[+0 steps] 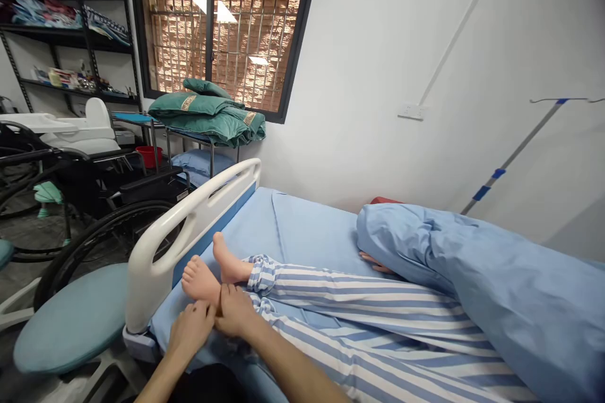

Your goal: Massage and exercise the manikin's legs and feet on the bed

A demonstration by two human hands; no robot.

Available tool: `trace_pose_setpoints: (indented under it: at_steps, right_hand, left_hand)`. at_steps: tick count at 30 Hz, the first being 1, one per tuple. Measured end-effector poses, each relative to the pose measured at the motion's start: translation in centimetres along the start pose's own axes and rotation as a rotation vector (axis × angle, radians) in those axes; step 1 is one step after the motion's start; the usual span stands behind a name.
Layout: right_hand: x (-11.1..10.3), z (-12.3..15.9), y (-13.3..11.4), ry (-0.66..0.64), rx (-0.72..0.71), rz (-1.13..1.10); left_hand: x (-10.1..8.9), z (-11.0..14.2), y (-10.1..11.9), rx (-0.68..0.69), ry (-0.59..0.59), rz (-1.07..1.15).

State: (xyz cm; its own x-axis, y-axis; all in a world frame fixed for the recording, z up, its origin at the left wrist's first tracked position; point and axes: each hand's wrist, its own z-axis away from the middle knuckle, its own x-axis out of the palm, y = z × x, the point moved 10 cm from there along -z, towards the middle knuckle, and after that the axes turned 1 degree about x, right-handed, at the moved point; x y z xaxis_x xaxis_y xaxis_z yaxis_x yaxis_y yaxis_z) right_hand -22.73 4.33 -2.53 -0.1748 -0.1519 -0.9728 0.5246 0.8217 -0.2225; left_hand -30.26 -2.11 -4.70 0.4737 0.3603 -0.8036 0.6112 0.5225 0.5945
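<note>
**Both hands close on a bare ankle at the foot of the bed**

The left hand (191,329) and right hand (235,311) meet around the ankle of a bare foot (201,280), which sits just above them, fingers curled on it. How firm the left hand's hold is seems hard to tell. A second foot (230,259) lies just beside, untouched, by the white footboard (189,214), with striped pyjama trousers (354,308) running up the bed.

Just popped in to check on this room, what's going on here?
A person's left hand and right hand are holding the near foot at the ankle. That foot belongs to someone lying on a hospital bed in striped pyjamas. The other bare foot lies beside it, and a blue blanket covers them higher up.
</note>
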Motion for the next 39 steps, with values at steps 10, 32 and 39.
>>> trace_pose_setpoints:
  at_steps: [10,32,39]
  right_hand:
    - [-2.5,-6.7,4.6,0.073,0.125,0.028]
    - [3.7,-10.7,9.9,-0.231,0.224,-0.013]
    - [2.9,-9.9,9.3,-0.191,0.225,0.001]
  left_hand:
    - [-8.2,-5.4,11.8,0.398,0.468,-0.506]
    - [0.0,-17.4,11.9,0.3,-0.089,-0.816]
    - [-1.7,-14.8,11.6,0.315,0.038,-0.787]
